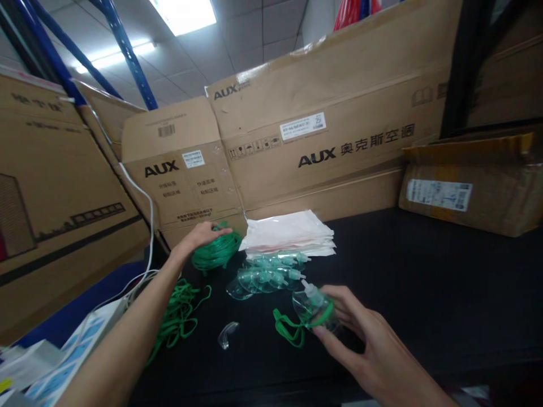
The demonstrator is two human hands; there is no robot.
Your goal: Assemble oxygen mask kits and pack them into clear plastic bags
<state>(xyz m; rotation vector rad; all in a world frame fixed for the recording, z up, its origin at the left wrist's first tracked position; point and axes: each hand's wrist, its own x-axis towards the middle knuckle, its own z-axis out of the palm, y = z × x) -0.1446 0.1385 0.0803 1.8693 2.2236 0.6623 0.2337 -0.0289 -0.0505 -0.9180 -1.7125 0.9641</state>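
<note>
My right hand (360, 333) holds a clear plastic oxygen mask (313, 308) with a green elastic strap (288, 330) hanging from it, just above the black table (424, 294). My left hand (203, 234) reaches far forward and rests with curled fingers on a coiled bundle of green tubing (218, 251). Between the hands lies a row of several more clear masks (265, 274). Behind them sits a stack of white flat bags (288, 232).
Loose green straps (178, 316) and a small clear plastic piece (227, 334) lie at the near left. AUX cardboard boxes (331, 135) wall the table's back; another box (470, 186) sits at the right. White cables (144, 226) and papers (63, 362) are at the left.
</note>
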